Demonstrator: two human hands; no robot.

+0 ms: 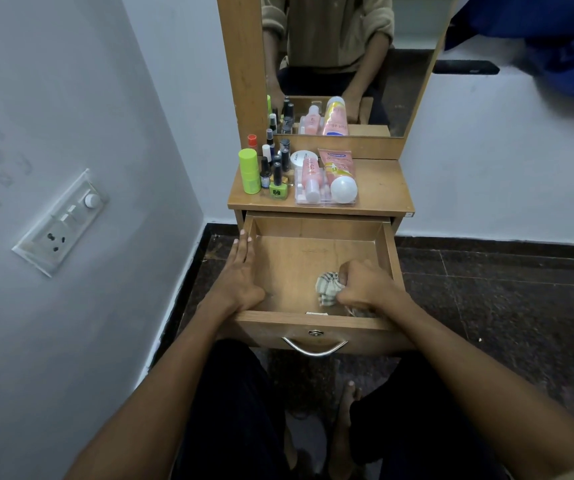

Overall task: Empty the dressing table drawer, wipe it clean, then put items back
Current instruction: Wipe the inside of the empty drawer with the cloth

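A crumpled cloth (328, 287) is gripped in the curled fingers of the right hand (365, 289) inside the open drawer (299, 265), lower centre; its left wall is pressed by the flat, straight-fingered left hand (240, 275).

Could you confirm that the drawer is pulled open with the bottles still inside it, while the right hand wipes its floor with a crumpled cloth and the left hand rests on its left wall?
Not quite: the bottles are not in the drawer; the head view shows them on the tabletop above it. The rest holds: right hand grips the cloth, left hand on the left wall.
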